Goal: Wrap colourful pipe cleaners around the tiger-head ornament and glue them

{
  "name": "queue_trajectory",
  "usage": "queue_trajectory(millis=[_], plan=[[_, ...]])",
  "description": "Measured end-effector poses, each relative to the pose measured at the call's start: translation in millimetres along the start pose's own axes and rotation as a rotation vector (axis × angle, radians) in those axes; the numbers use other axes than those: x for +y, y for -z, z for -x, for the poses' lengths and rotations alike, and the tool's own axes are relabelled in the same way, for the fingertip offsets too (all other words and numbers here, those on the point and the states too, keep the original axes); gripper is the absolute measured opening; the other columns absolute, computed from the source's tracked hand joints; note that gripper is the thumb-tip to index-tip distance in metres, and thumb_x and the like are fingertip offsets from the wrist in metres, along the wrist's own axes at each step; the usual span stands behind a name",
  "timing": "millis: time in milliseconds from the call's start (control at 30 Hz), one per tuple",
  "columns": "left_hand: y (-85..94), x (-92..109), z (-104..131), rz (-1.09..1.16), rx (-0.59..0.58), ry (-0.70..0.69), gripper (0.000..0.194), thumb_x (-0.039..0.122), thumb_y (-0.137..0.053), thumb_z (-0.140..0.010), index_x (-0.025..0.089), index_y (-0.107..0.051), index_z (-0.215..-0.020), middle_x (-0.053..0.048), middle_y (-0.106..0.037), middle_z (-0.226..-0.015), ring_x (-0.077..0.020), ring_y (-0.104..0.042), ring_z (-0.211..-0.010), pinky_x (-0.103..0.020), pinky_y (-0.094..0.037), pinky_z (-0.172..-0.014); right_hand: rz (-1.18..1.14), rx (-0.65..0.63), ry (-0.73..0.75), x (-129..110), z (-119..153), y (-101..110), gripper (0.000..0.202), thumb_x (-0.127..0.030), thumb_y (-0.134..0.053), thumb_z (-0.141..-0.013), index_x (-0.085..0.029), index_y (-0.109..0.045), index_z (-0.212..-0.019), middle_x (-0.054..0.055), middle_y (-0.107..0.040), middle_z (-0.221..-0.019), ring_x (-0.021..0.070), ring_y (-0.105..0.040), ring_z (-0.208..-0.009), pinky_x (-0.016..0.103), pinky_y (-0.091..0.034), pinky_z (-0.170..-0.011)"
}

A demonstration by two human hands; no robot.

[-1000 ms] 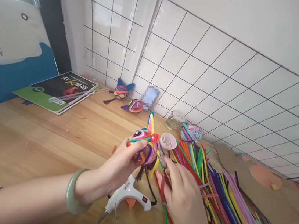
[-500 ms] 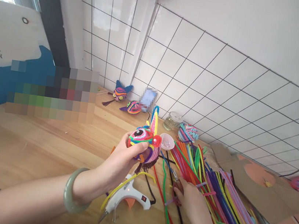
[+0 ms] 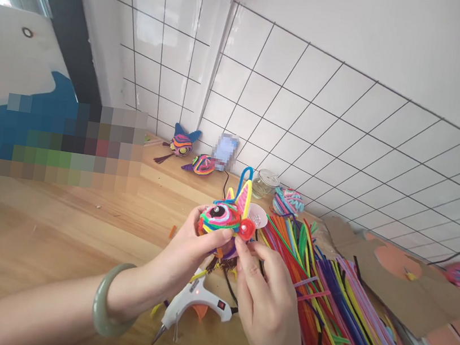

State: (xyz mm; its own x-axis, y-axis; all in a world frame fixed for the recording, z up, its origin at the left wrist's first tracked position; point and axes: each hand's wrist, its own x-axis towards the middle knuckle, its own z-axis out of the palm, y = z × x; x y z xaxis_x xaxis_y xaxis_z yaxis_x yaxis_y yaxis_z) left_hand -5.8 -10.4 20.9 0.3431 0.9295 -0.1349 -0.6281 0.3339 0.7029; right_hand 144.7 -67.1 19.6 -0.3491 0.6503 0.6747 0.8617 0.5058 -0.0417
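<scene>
A pale wood-grain table (image 3: pixel 139 211) spans the foreground. Long, fuzzy, multicoloured pipe cleaners (image 3: pixel 363 322) lie bundled at its right. A white plastic glue gun (image 3: pixel 190 303) with metal nozzle lies beneath the hands. A rounded, multicoloured pipe-cleaner animal head (image 3: pixel 220 216) is held above the table, clamped between left hand (image 3: pixel 191 247) thumb and fingers. Right hand (image 3: pixel 266 297) fingertips are beneath its round red rosette (image 3: pixel 246 229); whether they pinch anything cannot be told.
</scene>
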Motion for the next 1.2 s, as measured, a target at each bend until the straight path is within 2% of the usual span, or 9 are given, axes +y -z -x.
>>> queue_trajectory(millis=[200, 367, 467, 600, 733, 833, 933, 1067, 1200], plan=[[5.7, -8, -1, -0.106, -0.016, -0.067, 0.051, 0.030, -0.081, -0.073, 0.020, -0.054, -0.114, -0.008, -0.069, -0.107, -0.0220, -0.064, -0.096, -0.033, -0.048, -0.085, -0.153, -0.011, -0.064, 3, 5, 0, 0.069, 0.002, -0.047, -0.091, -0.032, -0.036, -0.150, 0.011, -0.057, -0.115, 0.0219, -0.060, -0.104, 0.038, -0.056, -0.082], [3.0, -6, 0, -0.170, 0.009, -0.112, 0.057, 0.028, -0.084, -0.070, 0.021, -0.052, -0.115, -0.008, -0.070, -0.110, -0.0224, -0.066, -0.099, -0.032, -0.051, -0.085, -0.175, 0.030, -0.071, 10, 12, -5, 0.069, 0.003, -0.048, -0.090, -0.033, -0.040, -0.149, 0.011, -0.059, -0.117, 0.0224, -0.061, -0.106, 0.039, -0.056, -0.083], [0.2, -4, 1, -0.142, -0.043, -0.122, 0.062, 0.024, -0.086, -0.068, 0.021, -0.050, -0.119, -0.009, -0.069, -0.115, -0.0245, -0.066, -0.104, -0.033, -0.052, -0.087, -0.201, 0.072, -0.120, 18, 17, -10, 0.061, -0.001, -0.051, -0.091, -0.031, -0.048, -0.144, 0.011, -0.060, -0.121, 0.0224, -0.061, -0.111, 0.039, -0.056, -0.087], [-0.3, -5, 1, -0.083, -0.134, -0.149, 0.069, 0.021, -0.085, -0.068, 0.023, -0.052, -0.129, -0.012, -0.063, -0.130, -0.0290, -0.059, -0.121, -0.039, -0.048, -0.100, -0.216, 0.180, -0.263, 26, 21, -15, 0.045, -0.011, -0.058, -0.091, -0.025, -0.060, -0.134, 0.012, -0.066, -0.126, 0.0238, -0.064, -0.114, 0.042, -0.056, -0.094], [-0.5, -4, 3, -0.079, -0.151, -0.117, 0.071, 0.020, -0.085, -0.068, 0.025, -0.055, -0.133, -0.011, -0.064, -0.131, -0.0296, -0.060, -0.120, -0.041, -0.048, -0.102, -0.341, 0.228, -0.519, 25, 19, -16, 0.036, -0.026, -0.064, -0.089, -0.019, -0.067, -0.125, 0.013, -0.070, -0.122, 0.0281, -0.067, -0.112, 0.046, -0.057, -0.094], [-1.5, -2, 4, -0.067, -0.156, -0.111, 0.067, 0.019, -0.084, -0.069, 0.025, -0.058, -0.131, -0.011, -0.067, -0.126, -0.0287, -0.063, -0.116, -0.040, -0.051, -0.098, -0.534, 0.222, -0.696, 22, 14, -14, 0.038, -0.035, -0.065, -0.088, -0.019, -0.068, -0.123, 0.012, -0.070, -0.123, 0.0300, -0.068, -0.112, 0.046, -0.058, -0.093], [-1.2, -1, 4, -0.072, -0.149, -0.105, 0.058, 0.022, -0.081, -0.074, 0.025, -0.061, -0.129, -0.009, -0.071, -0.117, -0.0267, -0.065, -0.111, -0.037, -0.053, -0.094, -0.714, 0.224, -0.788, 20, 10, -12, 0.042, -0.036, -0.067, -0.087, -0.020, -0.067, -0.125, 0.009, -0.068, -0.125, 0.0300, -0.067, -0.114, 0.044, -0.060, -0.091], [0.5, 0, 3, -0.095, -0.134, -0.121, 0.039, 0.028, -0.073, -0.084, 0.026, -0.066, -0.123, -0.006, -0.074, -0.113, -0.0222, -0.067, -0.108, -0.032, -0.054, -0.091, -0.802, 0.226, -0.817, 21, 8, -13, 0.041, -0.034, -0.066, -0.087, -0.020, -0.066, -0.126, 0.008, -0.066, -0.129, 0.0289, -0.065, -0.117, 0.043, -0.059, -0.093], [1.6, 1, 0, -0.115, -0.126, -0.142, 0.032, 0.028, -0.070, -0.086, 0.025, -0.066, -0.118, -0.005, -0.075, -0.107, -0.0200, -0.069, -0.101, -0.031, -0.055, -0.087, -0.831, 0.233, -0.800, 19, 8, -14, 0.040, -0.031, -0.067, -0.087, -0.020, -0.066, -0.126, 0.009, -0.065, -0.130, 0.0277, -0.064, -0.118, 0.041, -0.059, -0.094]])
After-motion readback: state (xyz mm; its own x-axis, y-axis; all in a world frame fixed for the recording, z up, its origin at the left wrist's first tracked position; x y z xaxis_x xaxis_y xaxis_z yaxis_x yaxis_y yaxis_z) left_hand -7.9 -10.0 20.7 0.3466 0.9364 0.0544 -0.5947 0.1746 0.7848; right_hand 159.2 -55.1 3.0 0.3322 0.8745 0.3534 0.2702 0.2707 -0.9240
